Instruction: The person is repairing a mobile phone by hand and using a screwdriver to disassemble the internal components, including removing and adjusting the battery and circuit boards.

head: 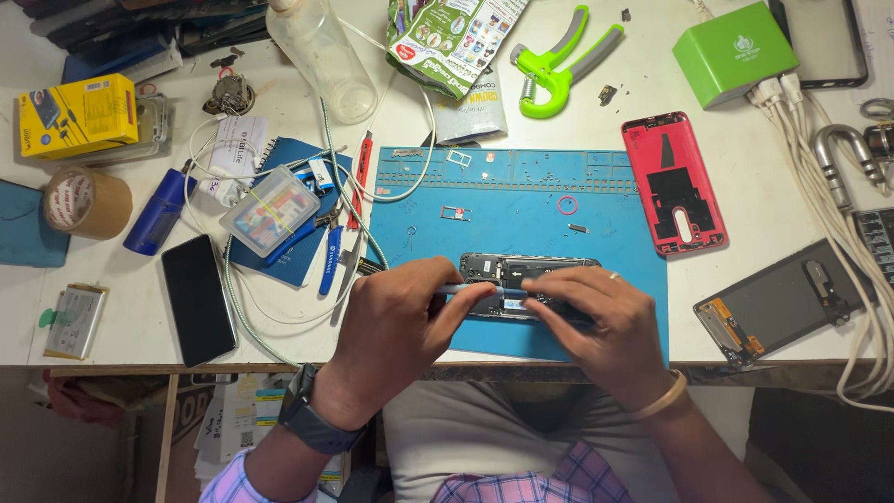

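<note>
The opened phone [529, 279] lay flat on the blue mat [521, 210] at the near edge of the table [121, 326], right in front of the person — prob. so both hands could rest on it; its back was off and its dark insides faced up. The left hand [396, 317] was curled shut, fingers pressed together, pinching a thin blue tool [470, 292] that lay sideways across the phone; the tip was hidden under the fingers, so I could not tell what it touched. The right hand [596, 321] lay on the phone's right part with fingers bent and pressed down on it — it seemed to keep the phone from sliding; if it pinched anything, I could not tell.

The red back cover [672, 183] sat face down at the mat's right edge, out of the way; a pink ring [567, 205] and small tray parts [456, 212] lay on the mat, well apart from the hands, so they would not roll off. A black phone [197, 298] and blue pliers [328, 251] waited at the left, near the left hand.
</note>
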